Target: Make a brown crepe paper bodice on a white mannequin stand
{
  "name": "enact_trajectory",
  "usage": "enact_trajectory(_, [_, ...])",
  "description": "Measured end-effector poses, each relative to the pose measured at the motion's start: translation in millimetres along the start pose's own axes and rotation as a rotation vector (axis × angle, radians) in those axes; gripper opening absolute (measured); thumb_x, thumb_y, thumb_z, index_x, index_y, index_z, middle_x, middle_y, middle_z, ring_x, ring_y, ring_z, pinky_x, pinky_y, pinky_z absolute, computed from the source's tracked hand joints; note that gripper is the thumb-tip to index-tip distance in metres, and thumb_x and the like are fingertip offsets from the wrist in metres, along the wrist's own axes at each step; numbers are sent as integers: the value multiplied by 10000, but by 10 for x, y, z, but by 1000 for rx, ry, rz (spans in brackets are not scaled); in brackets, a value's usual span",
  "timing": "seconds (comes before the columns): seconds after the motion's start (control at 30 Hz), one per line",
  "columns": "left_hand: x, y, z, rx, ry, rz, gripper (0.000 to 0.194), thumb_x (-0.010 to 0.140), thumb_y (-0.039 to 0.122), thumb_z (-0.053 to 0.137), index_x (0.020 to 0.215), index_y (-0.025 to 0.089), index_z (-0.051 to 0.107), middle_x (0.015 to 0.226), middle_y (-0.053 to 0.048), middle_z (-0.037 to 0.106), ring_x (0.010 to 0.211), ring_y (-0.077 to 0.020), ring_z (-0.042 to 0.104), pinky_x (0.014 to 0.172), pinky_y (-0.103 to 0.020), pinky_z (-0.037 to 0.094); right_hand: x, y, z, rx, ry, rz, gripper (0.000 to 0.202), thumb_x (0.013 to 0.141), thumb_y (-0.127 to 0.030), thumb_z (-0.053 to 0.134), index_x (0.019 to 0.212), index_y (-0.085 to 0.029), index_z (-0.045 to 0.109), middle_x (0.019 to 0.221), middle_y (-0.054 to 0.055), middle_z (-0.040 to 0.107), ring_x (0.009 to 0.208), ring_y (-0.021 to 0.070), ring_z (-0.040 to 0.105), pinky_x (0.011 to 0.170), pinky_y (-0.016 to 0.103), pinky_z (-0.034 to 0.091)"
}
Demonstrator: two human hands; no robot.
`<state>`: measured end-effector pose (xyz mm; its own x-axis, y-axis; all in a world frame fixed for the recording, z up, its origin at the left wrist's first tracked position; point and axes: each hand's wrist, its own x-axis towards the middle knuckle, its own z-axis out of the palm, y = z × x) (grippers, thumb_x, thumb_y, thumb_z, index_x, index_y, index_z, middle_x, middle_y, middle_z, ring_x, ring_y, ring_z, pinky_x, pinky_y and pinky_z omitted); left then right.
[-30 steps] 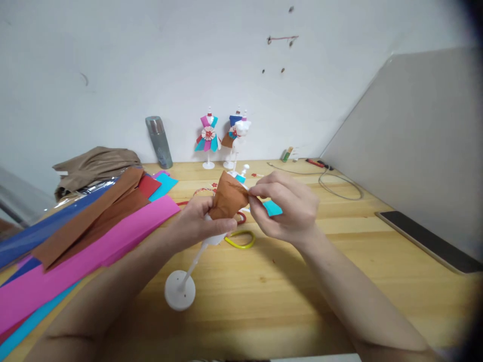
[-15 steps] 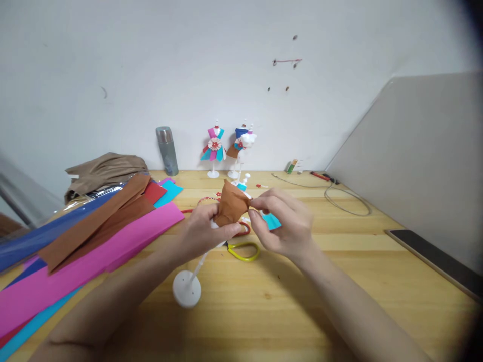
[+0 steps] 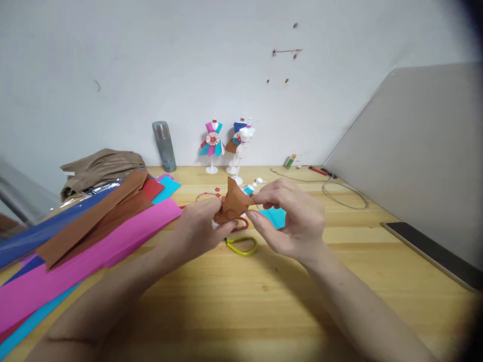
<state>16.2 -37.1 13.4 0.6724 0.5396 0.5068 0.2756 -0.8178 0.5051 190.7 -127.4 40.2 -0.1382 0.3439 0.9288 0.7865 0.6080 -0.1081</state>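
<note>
My left hand (image 3: 202, 221) is closed around a small white dress form (image 3: 259, 180). The form is tilted, its neck towards the back right, and its stand is hidden. A brown paper- or cloth-like piece (image 3: 234, 202) wraps the form, one corner sticking up. My right hand (image 3: 292, 213) pinches that piece's right edge between thumb and fingertips. Some turquoise (image 3: 248, 189) shows on the form near its neck. Below the hands lie scissors with a yellow handle loop (image 3: 243, 253) and a red loop (image 3: 243, 223), partly covered. A turquoise piece (image 3: 274, 217) lies behind my right hand.
Dressed miniature forms (image 3: 213, 140) stand near the wall, with a bare white one (image 3: 245, 146) among them. A grey flask (image 3: 164, 146) is left of them. Coloured strips (image 3: 113, 239) spread over the left side. A cable (image 3: 345, 206) and a dark phone-like slab (image 3: 433, 254) lie right.
My left hand has turned the dress form, so its round base no longer shows and its neck leans further right. The right hand still pinches the brown piece. The view has shifted slightly.
</note>
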Motion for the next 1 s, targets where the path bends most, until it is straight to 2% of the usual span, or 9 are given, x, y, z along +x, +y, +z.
enact_trajectory(0.07, [-11,-22,18,90,41,66,231,872,396,722,827,179,656,708,-6,660,650,-143,582,592,-246,403,-3,-16,8,4,-1,12,114,857,-122,660,905,-219,625,761,23,646,668,179,610,578,319,477])
enact_trajectory(0.17, [-14,-42,33,281,176,218,282,910,392,678,747,174,601,652,-5,632,601,-140,570,548,-254,363,-10,-33,15,10,-5,32,94,862,-147,670,895,-218,619,752,22,639,656,173,583,562,316,454])
enact_trajectory(0.27, [-5,-45,33,506,311,352,259,965,291,574,730,183,568,643,-12,629,604,-155,580,546,-279,358,-25,-46,27,-8,-13,52,90,861,-181,685,883,-223,608,733,18,624,658,175,560,549,311,438])
enact_trajectory(0.33, [0,-41,30,629,347,402,222,968,205,520,756,182,580,654,-17,631,614,-169,586,558,-297,377,-37,-56,39,-26,-17,61,98,860,-172,682,874,-222,598,724,18,614,659,174,553,542,305,431])
enact_trajectory(0.53, [-6,-22,23,846,386,417,132,897,121,558,784,174,602,655,-24,618,606,-197,577,538,-327,383,-26,-117,67,-94,-3,119,139,845,-127,662,801,-222,570,654,-16,566,545,130,472,507,287,387])
enact_trajectory(0.8, [-26,-2,56,908,364,430,147,916,98,506,847,147,627,657,-27,615,608,-203,589,530,-321,397,-44,-144,116,-116,-5,212,156,839,-103,613,739,-218,575,586,-38,539,491,109,465,480,265,381])
enact_trajectory(1.0, [-30,-23,104,775,319,377,213,912,149,551,705,192,574,615,-22,610,581,-188,588,521,-315,378,-92,-118,164,-224,26,70,178,835,-38,582,814,-211,618,610,-22,557,510,118,493,483,263,385])
